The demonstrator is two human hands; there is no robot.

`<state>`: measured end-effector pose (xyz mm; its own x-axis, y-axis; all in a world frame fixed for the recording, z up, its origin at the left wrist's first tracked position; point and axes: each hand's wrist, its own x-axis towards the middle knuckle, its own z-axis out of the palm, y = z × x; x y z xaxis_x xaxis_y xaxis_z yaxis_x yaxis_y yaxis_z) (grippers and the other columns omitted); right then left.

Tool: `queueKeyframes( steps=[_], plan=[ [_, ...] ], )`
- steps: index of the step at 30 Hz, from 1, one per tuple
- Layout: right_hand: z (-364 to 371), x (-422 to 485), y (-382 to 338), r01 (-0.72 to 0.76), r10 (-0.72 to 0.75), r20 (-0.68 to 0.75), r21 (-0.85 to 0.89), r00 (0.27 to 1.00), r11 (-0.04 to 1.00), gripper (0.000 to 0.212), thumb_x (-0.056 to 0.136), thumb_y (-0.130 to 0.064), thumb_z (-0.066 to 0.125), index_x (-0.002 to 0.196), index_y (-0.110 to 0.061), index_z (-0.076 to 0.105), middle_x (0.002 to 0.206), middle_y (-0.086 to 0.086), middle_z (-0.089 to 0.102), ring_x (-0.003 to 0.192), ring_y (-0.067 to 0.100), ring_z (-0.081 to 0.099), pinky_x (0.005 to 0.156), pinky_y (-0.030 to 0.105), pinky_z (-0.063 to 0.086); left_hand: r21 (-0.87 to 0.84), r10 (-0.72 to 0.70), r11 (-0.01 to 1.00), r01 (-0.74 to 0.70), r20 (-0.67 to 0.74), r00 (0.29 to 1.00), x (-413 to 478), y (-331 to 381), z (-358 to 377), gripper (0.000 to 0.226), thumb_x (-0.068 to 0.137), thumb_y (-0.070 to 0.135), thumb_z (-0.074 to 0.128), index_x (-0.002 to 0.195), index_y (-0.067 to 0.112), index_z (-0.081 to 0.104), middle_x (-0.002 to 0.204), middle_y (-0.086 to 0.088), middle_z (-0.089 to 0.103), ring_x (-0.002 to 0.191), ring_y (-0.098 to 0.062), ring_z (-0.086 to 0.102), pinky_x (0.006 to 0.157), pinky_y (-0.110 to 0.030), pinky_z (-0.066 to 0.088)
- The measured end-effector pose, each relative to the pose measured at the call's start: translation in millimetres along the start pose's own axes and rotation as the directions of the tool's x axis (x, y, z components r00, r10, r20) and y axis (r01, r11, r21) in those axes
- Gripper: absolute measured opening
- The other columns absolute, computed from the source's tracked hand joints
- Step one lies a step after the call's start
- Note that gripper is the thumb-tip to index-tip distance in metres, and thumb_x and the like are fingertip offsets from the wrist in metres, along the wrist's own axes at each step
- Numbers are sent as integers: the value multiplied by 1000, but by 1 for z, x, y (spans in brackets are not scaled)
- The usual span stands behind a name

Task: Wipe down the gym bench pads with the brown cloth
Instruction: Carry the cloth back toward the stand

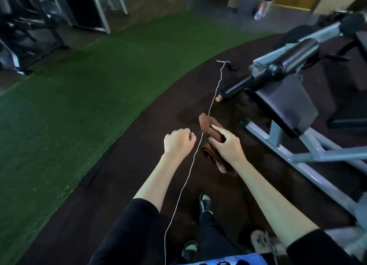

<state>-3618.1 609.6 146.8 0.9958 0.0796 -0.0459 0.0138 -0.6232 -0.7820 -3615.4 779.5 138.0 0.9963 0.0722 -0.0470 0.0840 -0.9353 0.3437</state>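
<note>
The right hand (226,145) grips the cloth (205,123) and is nearer the pad (288,104), which lies forward-right; the left hand (178,141) is curled beside a string (216,90), grip indeterminate.

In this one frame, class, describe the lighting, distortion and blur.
Head view: dim, flat light, with a faint sheen on the roller; the wide lens bows the turf edge and bench frame; cloth and right hand look slightly soft, far machines murky.
</note>
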Motion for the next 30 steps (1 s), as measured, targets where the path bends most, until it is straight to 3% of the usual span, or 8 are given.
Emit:
queueKeyframes(
  steps=[5,11,15,23,30],
  plan=[
    [8,92,-2,56,-56,69,3,996,998,47,87,-27,65,133,-24,57,137,-1,56,128,14,48,104,20,32,-10,-85,996,84,-38,996,73,-8,-1,31,95,32,37,89,14,62,93,-2,66,88,-27,60,79,-36,39],
    [9,205,-11,102,-104,173,20,979,995,48,87,-30,65,134,-23,55,138,2,54,131,17,46,112,33,34,-29,-233,972,232,-73,970,165,-20,-6,31,95,33,38,89,15,62,94,-2,66,90,-26,59,80,-36,38],
    [14,268,-19,101,-106,216,37,971,994,48,87,-28,65,134,-23,55,140,2,53,132,17,45,111,29,32,-40,-297,955,295,-69,952,218,-29,-10,31,95,34,37,89,16,62,97,0,65,91,-25,59,81,-35,37],
    [34,394,-32,77,-87,209,58,974,995,48,86,-26,65,133,-23,57,138,2,54,131,18,45,110,30,33,-16,-285,958,285,-48,957,350,-54,-18,31,95,33,36,90,15,61,97,-1,65,91,-25,58,82,-36,38],
    [55,533,-55,45,-53,113,71,992,996,47,86,-25,67,132,-21,58,136,0,56,129,15,47,108,24,32,-3,-217,976,217,-27,976,505,-84,-44,33,95,31,35,96,14,63,99,-2,66,94,-26,58,82,-35,38]
  ],
)
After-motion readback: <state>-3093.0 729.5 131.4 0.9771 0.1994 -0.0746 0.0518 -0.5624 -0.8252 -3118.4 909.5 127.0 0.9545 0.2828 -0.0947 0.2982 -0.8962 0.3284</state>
